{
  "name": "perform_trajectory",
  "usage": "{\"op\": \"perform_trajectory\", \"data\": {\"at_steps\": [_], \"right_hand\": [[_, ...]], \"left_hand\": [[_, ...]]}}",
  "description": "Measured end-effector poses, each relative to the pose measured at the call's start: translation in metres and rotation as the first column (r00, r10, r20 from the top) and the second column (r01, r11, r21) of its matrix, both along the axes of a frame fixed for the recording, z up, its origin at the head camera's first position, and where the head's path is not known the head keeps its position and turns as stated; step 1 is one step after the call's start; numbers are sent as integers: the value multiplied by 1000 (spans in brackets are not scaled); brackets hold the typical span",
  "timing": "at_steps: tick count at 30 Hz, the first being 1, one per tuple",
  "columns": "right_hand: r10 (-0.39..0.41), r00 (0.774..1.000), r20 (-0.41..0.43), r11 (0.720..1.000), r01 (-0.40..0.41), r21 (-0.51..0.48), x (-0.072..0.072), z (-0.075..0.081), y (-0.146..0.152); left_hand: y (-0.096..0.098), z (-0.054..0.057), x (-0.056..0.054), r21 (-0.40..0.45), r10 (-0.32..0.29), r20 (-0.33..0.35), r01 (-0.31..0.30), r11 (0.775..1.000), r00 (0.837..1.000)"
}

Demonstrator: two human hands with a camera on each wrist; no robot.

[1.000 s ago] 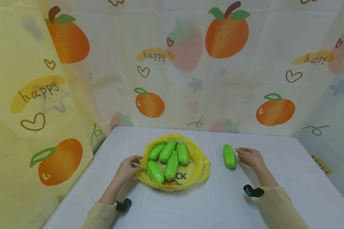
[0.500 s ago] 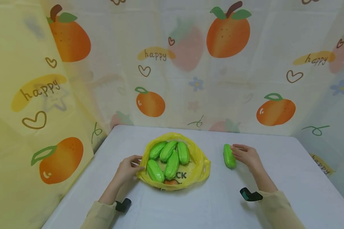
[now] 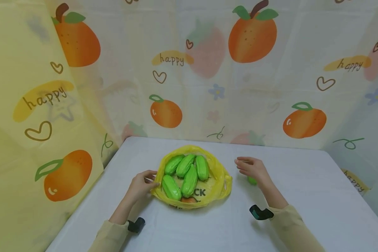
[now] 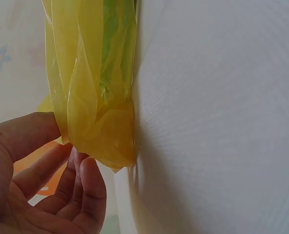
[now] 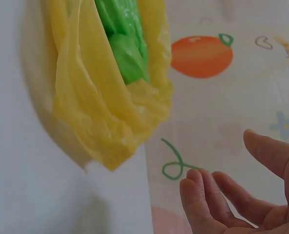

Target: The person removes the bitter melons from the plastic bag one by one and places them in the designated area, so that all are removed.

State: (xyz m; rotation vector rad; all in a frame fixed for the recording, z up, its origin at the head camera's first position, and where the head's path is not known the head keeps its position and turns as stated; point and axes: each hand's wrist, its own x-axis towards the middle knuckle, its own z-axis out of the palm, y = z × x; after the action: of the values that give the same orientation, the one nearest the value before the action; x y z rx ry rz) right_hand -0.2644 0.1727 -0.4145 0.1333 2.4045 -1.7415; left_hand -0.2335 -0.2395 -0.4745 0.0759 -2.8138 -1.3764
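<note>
The right hand (image 3: pixel 253 168) has moved left across the loose green vegetable (image 3: pixel 252 181) toward the yellow bag (image 3: pixel 219 169), while the left hand (image 3: pixel 140 185) stays at the bag's other side.

The right hand is free and fairly wide, thumb apart from the gently bent fingers, in the air near the bag but not touching it; the loose vegetable lies on the white tabletop (image 3: pixel 208 227) to the right of the bag, only its near end showing past the hand; the left hand pinches the bag's left edge between thumb and finger, its other fingers curled in; the bag sits open on the tabletop, five green vegetables (image 3: pixel 189 180) inside, dark lettering (image 3: pixel 199 192) beside them.
</note>
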Motion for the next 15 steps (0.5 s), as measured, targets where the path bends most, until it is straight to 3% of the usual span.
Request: {"op": "perform_trajectory", "data": {"at_steps": [15], "right_hand": [[59,998,11,998,-59,1,-12,-5,-49]], "left_hand": [[-1,-2,-2,2,0,2,0,1000,1000]]}}
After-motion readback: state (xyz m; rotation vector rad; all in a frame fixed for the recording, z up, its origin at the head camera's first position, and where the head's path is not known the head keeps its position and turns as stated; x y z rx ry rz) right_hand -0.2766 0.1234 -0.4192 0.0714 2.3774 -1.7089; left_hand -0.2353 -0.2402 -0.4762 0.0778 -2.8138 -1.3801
